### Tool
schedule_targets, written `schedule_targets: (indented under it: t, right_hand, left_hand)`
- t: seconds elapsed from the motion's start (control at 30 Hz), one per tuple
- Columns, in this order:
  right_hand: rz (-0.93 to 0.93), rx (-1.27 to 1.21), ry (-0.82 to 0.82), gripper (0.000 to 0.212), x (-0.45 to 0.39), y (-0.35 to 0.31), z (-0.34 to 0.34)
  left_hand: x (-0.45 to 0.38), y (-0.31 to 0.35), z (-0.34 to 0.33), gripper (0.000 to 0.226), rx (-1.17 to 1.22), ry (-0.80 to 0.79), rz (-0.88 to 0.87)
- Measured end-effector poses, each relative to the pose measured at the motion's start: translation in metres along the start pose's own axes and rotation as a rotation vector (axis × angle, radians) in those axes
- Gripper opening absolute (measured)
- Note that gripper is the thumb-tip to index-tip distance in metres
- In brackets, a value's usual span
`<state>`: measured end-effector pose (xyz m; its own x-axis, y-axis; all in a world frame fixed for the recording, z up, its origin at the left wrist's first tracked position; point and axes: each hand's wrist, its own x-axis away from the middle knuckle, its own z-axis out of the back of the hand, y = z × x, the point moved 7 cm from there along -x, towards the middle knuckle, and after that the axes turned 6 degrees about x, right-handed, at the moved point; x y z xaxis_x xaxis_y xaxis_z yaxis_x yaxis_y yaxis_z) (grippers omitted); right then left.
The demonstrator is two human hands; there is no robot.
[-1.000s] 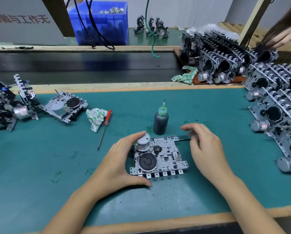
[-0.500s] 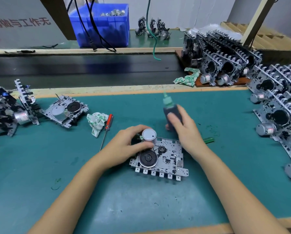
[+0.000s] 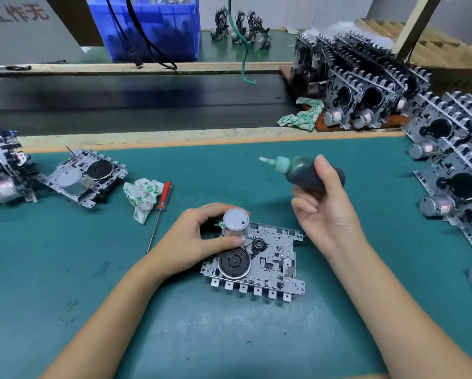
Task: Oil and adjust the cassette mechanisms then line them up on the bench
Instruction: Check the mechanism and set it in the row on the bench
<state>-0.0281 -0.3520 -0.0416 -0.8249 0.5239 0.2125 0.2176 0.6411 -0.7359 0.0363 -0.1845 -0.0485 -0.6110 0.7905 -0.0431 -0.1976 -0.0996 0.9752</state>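
Head cam, the only view here: the cassette mechanism (image 3: 254, 262) sits flat on the green bench mat (image 3: 65, 269), right in front of the person. The left hand (image 3: 199, 239) has its fingers and thumb curled around the silver motor can (image 3: 236, 222) at the mechanism's top-left corner, pinning it in place. The right hand (image 3: 322, 212) is wrapped around the dark oil bottle (image 3: 308, 173), held up off the mat and tipped nearly sideways, so its long axis runs left-right with the nozzle (image 3: 267, 160) pointing left.

So the key thing: the nozzle tip is above and behind the mechanism, not touching it, and the black flywheel (image 3: 234, 261) and small pulley (image 3: 258, 244) lie down and toward the person from it. I'd guess the bottle needs to tilt nozzle-down and drop in there. The right hand is the one carrying it, obviously.
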Motion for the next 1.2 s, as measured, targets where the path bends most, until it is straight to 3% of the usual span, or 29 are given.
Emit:
schedule_targets:
  t: [0.13,0.27,0.57,0.83,1.2]
  right_hand:
    - [-0.046,-0.090,0.082,0.021,0.002,0.007,0.002]
    - [0.007,-0.174,0.037,0.017,0.002,0.000,-0.001]
    - [0.189,0.473,0.092,0.032,0.011,0.000,-0.003]
    - [0.285,0.676,0.064,0.035,0.013,0.007,-0.006]
    - [0.362,0.693,0.061,0.027,0.015,0.005,-0.007]
  left_hand:
    - [0.000,0.000,0.000,0.040,-0.005,-0.001,0.002]
    - [-0.001,0.000,0.000,0.040,-0.008,-0.006,0.002]
    - [-0.001,0.002,-0.001,0.043,-0.021,-0.020,-0.005]
    - [-0.001,0.000,-0.001,0.042,-0.025,-0.023,0.007]
    - [-0.002,-0.001,0.000,0.042,-0.025,-0.032,0.009]
